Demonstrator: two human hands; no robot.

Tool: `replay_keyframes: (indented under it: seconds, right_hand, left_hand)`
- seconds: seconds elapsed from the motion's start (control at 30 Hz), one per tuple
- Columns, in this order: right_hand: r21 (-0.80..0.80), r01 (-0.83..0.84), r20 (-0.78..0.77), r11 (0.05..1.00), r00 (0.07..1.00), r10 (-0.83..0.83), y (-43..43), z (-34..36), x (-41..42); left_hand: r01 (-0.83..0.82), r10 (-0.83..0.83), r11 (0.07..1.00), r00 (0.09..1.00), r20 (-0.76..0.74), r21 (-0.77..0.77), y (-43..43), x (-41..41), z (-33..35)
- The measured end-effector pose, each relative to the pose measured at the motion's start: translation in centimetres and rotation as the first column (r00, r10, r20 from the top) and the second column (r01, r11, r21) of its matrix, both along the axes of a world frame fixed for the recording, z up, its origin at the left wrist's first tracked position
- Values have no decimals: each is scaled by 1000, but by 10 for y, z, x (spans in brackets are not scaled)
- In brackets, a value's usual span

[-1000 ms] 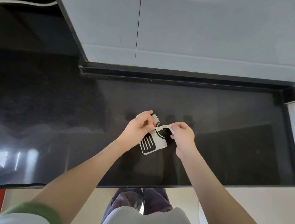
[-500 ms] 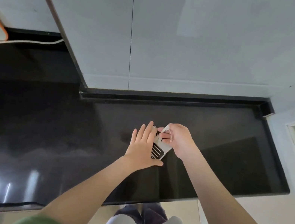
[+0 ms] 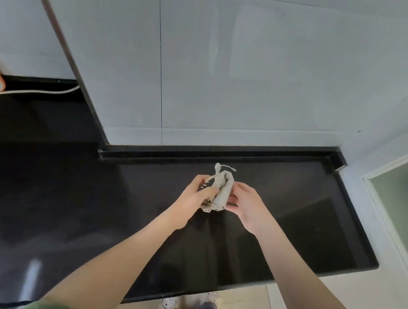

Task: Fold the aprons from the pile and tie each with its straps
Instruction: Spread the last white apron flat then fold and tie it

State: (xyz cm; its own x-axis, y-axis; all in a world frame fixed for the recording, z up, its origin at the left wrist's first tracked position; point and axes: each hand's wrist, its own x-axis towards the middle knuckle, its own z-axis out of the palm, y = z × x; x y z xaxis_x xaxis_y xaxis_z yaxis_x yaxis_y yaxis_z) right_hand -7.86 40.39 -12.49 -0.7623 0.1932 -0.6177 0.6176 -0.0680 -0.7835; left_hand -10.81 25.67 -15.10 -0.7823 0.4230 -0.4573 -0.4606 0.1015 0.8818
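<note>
**Above the table, a rolled apron held for tying**

At centre frame, just above the dark table [image 3: 294,224], a small beige apron [image 3: 220,194] sits rolled into a tight bundle between both hands. The left hand [image 3: 194,193] wraps its thumb and fingers round the bundle's left side, probably to keep the folds from springing open. The right hand [image 3: 245,208] pinches the right side, thumb on top, likely steadying the roll while the strap is worked. Strap ends [image 3: 218,169] stick up from the top of the bundle toward the tiled wall [image 3: 238,78], so the knot seems made or nearly so. No pile of aprons shows in view.
</note>
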Motion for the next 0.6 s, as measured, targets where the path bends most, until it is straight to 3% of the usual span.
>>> replay_keyframes:
  seconds: [0.17, 0.43, 0.6]
  right_hand:
    - [110, -51, -190, 993, 979, 72, 0, 55, -21]
    - [166, 3, -383, 986, 922, 62, 4, 143, -45]
    - [284, 105, -515, 953, 855, 59, 16, 203, -58]
  left_hand:
    - [65, -62, 977, 998, -19, 203, 12, -19, 48]
    - [-43, 59, 998, 918, -393, 50, 43, -49, 149]
    - [-95, -17, 984, 798, -603, -153, 58, -62, 220]
